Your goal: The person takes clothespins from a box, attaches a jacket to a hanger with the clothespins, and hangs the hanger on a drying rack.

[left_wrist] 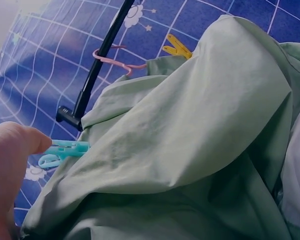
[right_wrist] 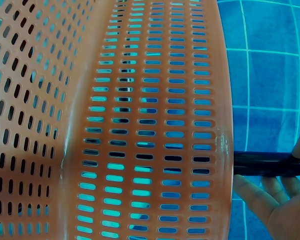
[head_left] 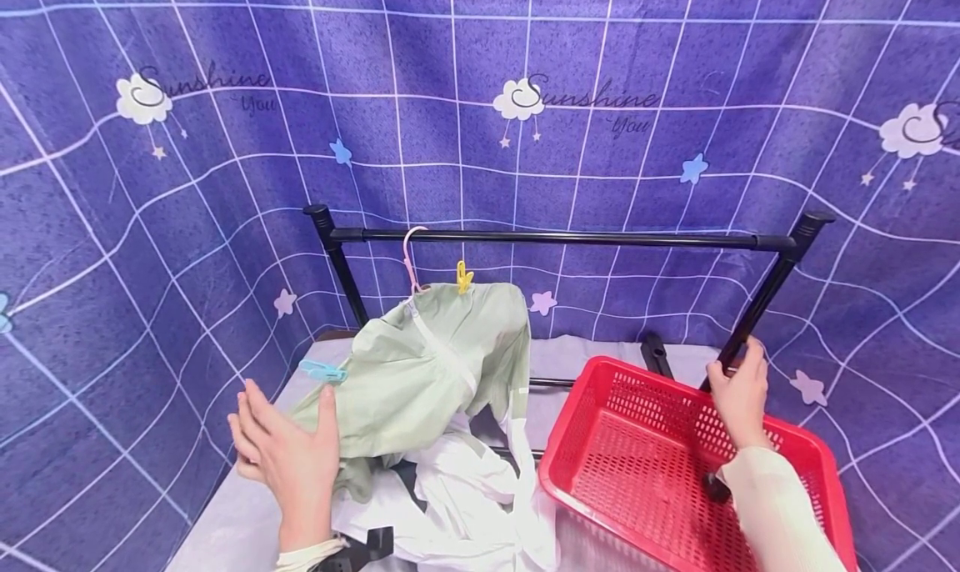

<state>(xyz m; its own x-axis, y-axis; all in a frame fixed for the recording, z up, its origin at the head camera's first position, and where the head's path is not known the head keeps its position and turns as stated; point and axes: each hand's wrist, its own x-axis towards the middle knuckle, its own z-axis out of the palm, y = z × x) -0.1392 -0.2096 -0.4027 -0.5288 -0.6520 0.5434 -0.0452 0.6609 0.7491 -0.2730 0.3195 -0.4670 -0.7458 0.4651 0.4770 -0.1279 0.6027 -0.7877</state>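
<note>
A light green garment (head_left: 420, 363) hangs from a pink hanger (head_left: 410, 259) on the black rack's top bar (head_left: 570, 238). A yellow clothespin (head_left: 463, 277) is clipped at its top, and a light blue clothespin (head_left: 323, 371) sits on its left edge. Beside that blue clothespin is my left hand (head_left: 288, 455), thumb raised and apart from the fingers, palm toward the garment. The left wrist view has the thumb (left_wrist: 35, 140) right at the clothespin's end. My right hand (head_left: 741, 395) grips the rack's right post (head_left: 761, 301), just behind the red basket's rim.
A red perforated plastic basket (head_left: 630, 455) stands at the right, below my right forearm. White cloth (head_left: 465, 489) lies in front of the green garment on a pale table surface (head_left: 570, 351). A purple grid-patterned curtain (head_left: 600, 155) surrounds the table at the back and sides.
</note>
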